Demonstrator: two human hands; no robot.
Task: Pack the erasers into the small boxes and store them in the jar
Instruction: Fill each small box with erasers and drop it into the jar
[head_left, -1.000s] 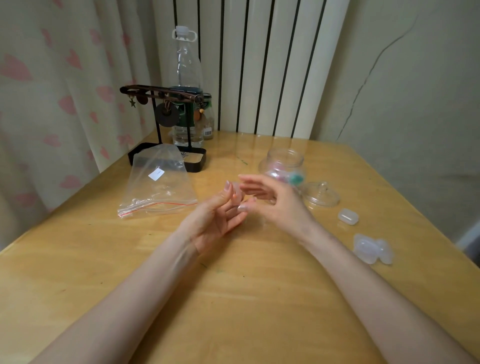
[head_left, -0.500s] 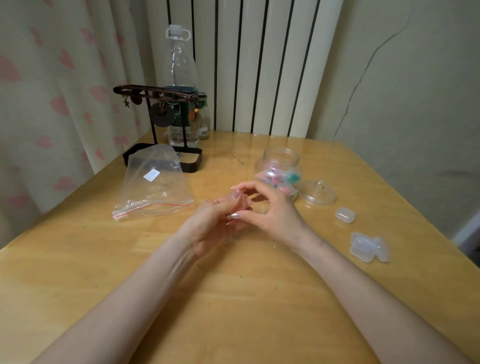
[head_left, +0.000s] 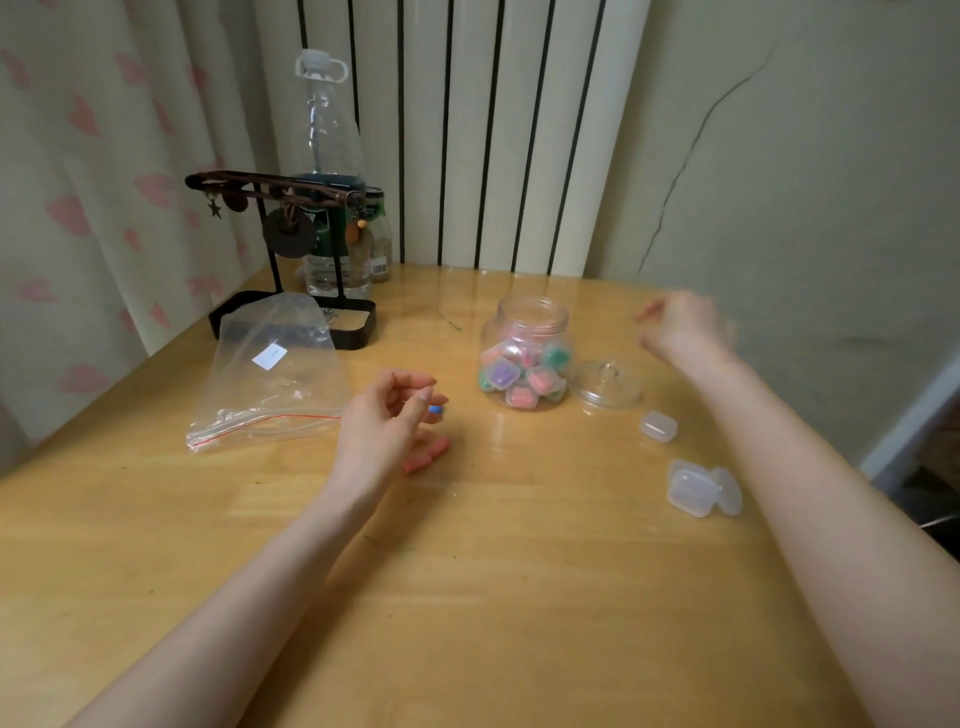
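With left hand, pinches blue eraser just left of the open jar, likely ready for boxing. Cannot tell grip of right hand: blurred, raised beyond the lid. Has empty small boxes lying near right forearm, within reach.

You're working at a table in a home.
Your wooden table stands in a corner against a curtain printed with pink hearts and white ribbed panels that look like a radiator. At the far left corner you have a black jewellery stand hung with earrings and a tall plastic water bottle behind it; the painted wall on your right has a long crack.
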